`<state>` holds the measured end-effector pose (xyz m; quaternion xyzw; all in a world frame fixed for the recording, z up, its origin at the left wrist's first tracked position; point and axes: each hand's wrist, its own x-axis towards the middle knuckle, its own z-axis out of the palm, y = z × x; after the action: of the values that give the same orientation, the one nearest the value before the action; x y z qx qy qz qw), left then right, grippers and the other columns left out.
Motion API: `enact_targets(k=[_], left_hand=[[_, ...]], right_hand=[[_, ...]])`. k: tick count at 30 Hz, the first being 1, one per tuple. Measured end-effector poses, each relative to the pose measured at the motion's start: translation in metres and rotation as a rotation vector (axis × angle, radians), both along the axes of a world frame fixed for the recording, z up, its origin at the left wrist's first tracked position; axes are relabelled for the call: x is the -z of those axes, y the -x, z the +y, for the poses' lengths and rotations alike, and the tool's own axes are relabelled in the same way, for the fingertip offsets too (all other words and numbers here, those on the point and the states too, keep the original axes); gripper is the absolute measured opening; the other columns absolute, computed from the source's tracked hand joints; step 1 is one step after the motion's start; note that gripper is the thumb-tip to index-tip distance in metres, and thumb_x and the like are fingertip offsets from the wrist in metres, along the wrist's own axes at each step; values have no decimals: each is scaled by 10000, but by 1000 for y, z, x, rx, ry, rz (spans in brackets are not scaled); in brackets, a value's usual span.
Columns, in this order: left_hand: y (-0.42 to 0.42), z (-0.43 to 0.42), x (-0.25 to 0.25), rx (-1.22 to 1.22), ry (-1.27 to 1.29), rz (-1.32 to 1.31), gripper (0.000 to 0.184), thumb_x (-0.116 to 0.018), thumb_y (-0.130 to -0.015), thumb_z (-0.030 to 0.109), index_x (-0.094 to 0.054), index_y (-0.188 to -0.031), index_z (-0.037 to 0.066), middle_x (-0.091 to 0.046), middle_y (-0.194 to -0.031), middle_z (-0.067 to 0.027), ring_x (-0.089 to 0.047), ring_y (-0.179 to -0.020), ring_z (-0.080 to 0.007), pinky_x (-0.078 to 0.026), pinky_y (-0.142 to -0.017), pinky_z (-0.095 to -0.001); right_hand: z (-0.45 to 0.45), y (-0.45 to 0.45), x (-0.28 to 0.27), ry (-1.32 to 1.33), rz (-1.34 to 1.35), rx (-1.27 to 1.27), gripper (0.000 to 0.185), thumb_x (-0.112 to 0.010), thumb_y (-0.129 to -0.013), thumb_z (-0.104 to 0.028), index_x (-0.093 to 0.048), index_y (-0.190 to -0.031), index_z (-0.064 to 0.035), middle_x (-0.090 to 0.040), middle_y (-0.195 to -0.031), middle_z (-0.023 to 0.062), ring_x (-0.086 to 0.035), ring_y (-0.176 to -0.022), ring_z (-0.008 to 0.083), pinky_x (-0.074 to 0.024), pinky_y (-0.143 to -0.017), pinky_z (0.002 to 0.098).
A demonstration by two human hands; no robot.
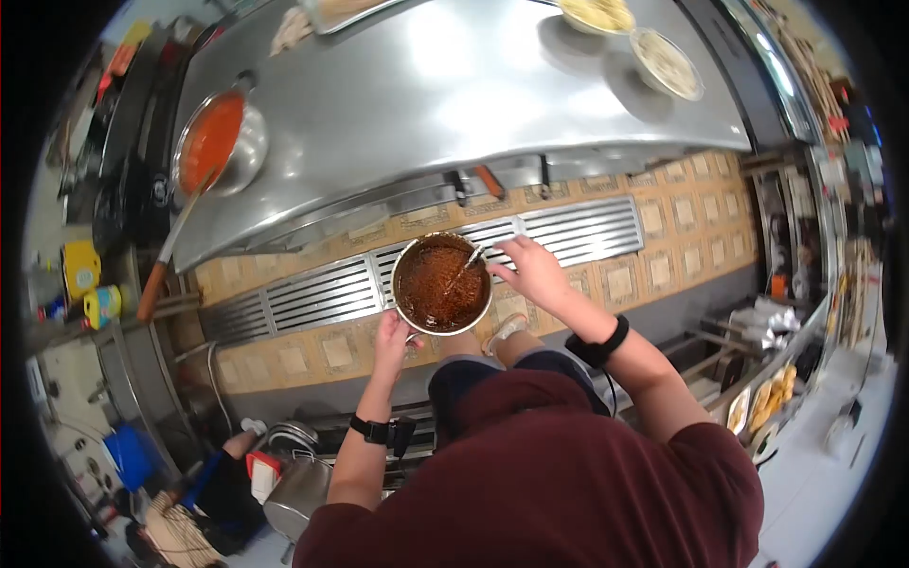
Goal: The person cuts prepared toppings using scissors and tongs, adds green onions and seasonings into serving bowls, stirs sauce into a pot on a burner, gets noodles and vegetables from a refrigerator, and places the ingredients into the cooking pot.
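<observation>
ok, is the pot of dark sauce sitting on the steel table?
No, the left hand holds the pot away from the table, over the floor.

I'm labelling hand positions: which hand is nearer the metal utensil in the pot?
Right. The right hand is just beside the metal utensil; the left hand is farther, at the near left of the pot.

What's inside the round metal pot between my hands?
The pot holds a dark reddish-brown, glossy mixture with a shiny utensil dipping into it. The mixture covers the pot's floor and the utensil's lower end, so neither can be seen.
</observation>
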<state>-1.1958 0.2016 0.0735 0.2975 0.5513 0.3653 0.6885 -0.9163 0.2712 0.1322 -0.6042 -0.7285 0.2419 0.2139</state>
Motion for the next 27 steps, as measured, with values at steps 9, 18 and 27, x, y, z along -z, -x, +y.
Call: enact_targets(k=[9, 18, 27], left_hand=[[-209, -10, -103, 467, -186, -31, 181, -436, -897, 177, -443, -982, 17, -578, -810, -79, -535, -555, -121, -448, -513, -228], [-420, 22, -112, 946, -225, -109, 175, -421, -896, 139, -411, -998, -3, -590, -823, -112, -555, -538, -132, -468, -490, -230], [-654, 29, -121, 1378, -152, -198, 163, -451, -884, 137, -456, -986, 10, -594, -805, -84, -559, -566, -129, -453, -487, -222]], right_hand=[[-114, -190, -99, -40, 346, 473, 122, -659, -722, -126, -627, -755, -13, -559, -642, 96, -552, -584, 192, -431, -538, 302], [-220, -313, -123, -549, -23, 528, 122, -632, -726, -111, -614, -831, -52, -558, -687, 67, -562, -614, 229, -459, -516, 323], [-264, -434, -118, -504, -309, 786, 228, -578, -722, -76, -559, -943, -25, -520, -724, 54, -531, -633, 203, -453, -531, 304]])
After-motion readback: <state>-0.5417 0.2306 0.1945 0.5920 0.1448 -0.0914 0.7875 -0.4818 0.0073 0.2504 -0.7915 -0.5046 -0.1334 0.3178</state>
